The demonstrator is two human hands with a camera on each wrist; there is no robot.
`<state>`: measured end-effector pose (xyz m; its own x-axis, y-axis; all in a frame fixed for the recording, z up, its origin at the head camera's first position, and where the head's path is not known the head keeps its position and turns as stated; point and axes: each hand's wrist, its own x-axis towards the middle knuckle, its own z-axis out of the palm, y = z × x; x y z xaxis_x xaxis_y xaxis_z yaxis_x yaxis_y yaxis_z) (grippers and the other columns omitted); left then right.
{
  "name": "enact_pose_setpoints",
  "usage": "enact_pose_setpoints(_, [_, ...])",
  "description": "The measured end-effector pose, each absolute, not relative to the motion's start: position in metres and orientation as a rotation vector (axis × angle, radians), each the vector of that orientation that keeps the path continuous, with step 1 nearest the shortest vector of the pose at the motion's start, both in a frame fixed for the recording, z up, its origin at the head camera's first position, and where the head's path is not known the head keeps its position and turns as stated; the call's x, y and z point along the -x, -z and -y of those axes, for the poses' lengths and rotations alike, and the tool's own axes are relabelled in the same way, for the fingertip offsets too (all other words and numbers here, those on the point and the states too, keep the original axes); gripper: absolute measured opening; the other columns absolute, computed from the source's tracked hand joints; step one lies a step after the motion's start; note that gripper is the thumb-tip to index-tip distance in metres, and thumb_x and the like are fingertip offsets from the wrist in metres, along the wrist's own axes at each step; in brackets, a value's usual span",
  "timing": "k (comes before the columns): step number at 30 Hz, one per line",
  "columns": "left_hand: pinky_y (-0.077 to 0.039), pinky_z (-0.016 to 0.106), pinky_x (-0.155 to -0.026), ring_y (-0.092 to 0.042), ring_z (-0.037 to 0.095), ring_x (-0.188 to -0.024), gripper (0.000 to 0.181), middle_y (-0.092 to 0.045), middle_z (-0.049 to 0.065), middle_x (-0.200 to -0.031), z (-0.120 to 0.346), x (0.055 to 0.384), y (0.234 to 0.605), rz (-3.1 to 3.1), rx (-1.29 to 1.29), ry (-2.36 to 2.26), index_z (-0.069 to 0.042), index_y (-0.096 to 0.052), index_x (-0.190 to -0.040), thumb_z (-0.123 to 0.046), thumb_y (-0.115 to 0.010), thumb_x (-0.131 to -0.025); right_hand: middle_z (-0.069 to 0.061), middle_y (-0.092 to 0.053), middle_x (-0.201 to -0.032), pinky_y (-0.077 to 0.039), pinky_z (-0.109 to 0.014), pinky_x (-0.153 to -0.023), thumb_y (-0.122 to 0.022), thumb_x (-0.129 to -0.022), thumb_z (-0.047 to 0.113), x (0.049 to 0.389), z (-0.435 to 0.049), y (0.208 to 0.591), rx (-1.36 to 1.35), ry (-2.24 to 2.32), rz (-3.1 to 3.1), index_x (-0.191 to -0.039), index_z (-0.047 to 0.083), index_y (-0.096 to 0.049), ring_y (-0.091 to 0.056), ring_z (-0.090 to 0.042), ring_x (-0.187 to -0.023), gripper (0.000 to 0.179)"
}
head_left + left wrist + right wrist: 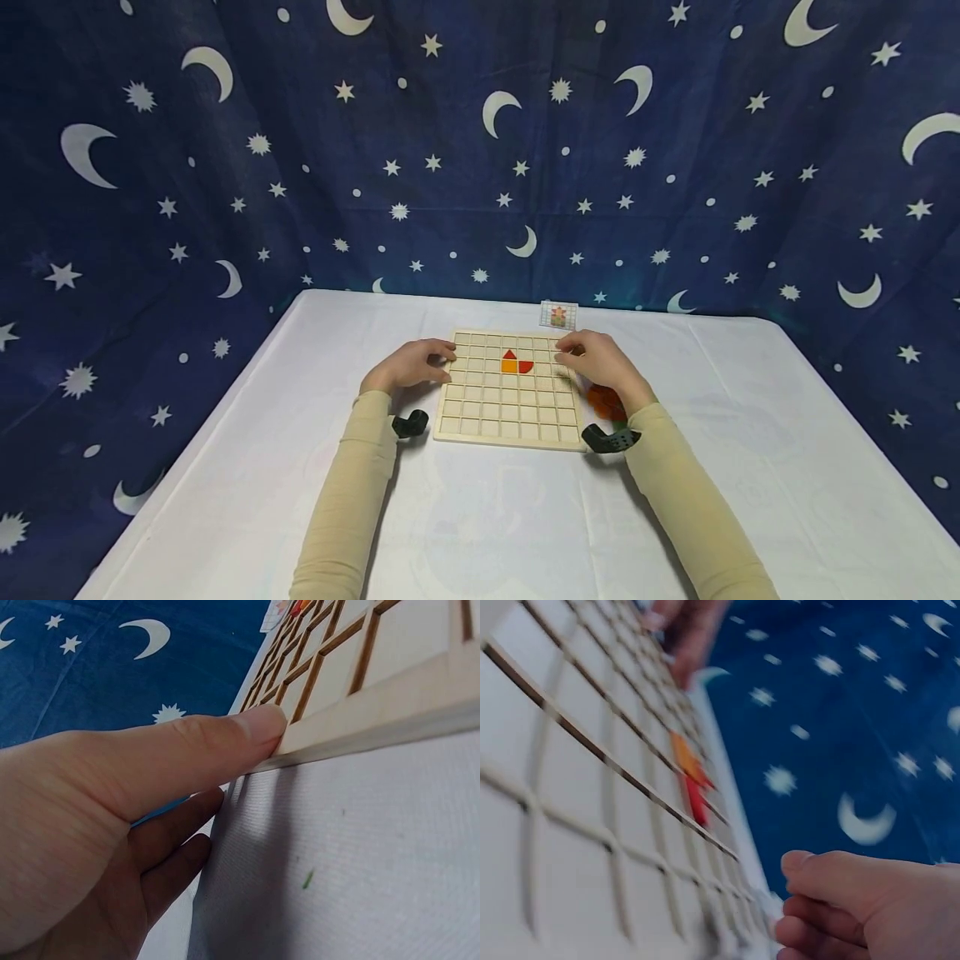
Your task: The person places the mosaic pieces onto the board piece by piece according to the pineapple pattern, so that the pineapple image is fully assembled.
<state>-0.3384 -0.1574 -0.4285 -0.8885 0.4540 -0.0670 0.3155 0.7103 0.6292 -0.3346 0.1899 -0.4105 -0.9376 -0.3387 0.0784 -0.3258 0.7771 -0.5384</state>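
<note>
A wooden grid board [480, 408] lies on the white table. In its upper middle cells sit a red triangle [510, 355], an orange square [509, 367] below it and a red quarter-circle piece [525, 367] to the square's right. At the board's left edge, my left hand [408, 365] rests with its thumb [259, 726] on the rim and its fingers spread apart. My right hand [600, 360] hovers by the upper right edge, fingers loosely bent. Nothing shows between thumb and fingers in the right wrist view, which is blurred.
Orange and red pieces [604, 402] lie right of the board, partly covered by my right wrist. A small card with a coloured grid pattern [558, 315] lies behind the board. A dark blue cloth with moons and stars [480, 167] hangs around the table [480, 517].
</note>
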Motion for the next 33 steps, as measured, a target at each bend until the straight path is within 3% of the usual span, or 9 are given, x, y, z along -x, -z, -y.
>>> enact_pose_setpoints(7, [-0.031, 0.041, -0.115, -0.038, 0.027, -0.139, 0.043, -0.049, 0.006, -0.147, 0.16, 0.337, 0.426, -2.707, -0.622, -0.932, -0.006, -0.065, -0.125, -0.017, -0.076, -0.086, -0.016, -0.068, -0.114, -0.052, -0.048, -0.09, -0.065, -0.094, 0.024, 0.327, -0.24, 0.404, 0.377, 0.829, -2.919, -0.122, 0.0, -0.066, -0.06, -0.028, -0.096, 0.037])
enact_pose_setpoints(16, [-0.031, 0.042, -0.115, -0.038, 0.028, -0.139, 0.043, -0.048, 0.006, -0.147, 0.16, 0.336, 0.426, -2.707, -0.616, -0.927, -0.006, -0.065, -0.125, -0.017, -0.076, -0.085, -0.015, -0.067, -0.113, -0.05, -0.051, -0.094, -0.067, -0.092, 0.016, 0.321, -0.269, 0.409, 0.463, 0.677, -2.791, -0.121, -0.002, -0.065, -0.059, -0.026, -0.097, 0.034])
enact_pose_setpoints(24, [-0.03, 0.041, -0.115, -0.038, 0.028, -0.139, 0.043, -0.049, 0.006, -0.147, 0.158, 0.337, 0.427, -2.703, -0.626, -0.933, -0.006, -0.066, -0.125, -0.017, -0.077, -0.085, -0.016, -0.067, -0.109, -0.049, -0.052, -0.093, -0.063, -0.087, 0.002, 0.315, -0.28, 0.409, 0.414, 0.664, -2.756, -0.114, -0.002, -0.066, -0.058, -0.028, -0.095, 0.028])
enact_pose_setpoints(33, [-0.031, 0.042, -0.115, -0.038, 0.027, -0.139, 0.043, -0.048, 0.006, -0.147, 0.156, 0.338, 0.427, -2.695, -0.608, -0.937, -0.006, -0.065, -0.125, -0.018, -0.077, -0.085, -0.017, -0.065, -0.105, -0.049, -0.053, -0.094, -0.064, -0.089, 0.003, 0.32, -0.271, 0.416, 0.342, 0.682, -2.818, -0.112, -0.002, -0.066, -0.056, -0.03, -0.093, 0.024])
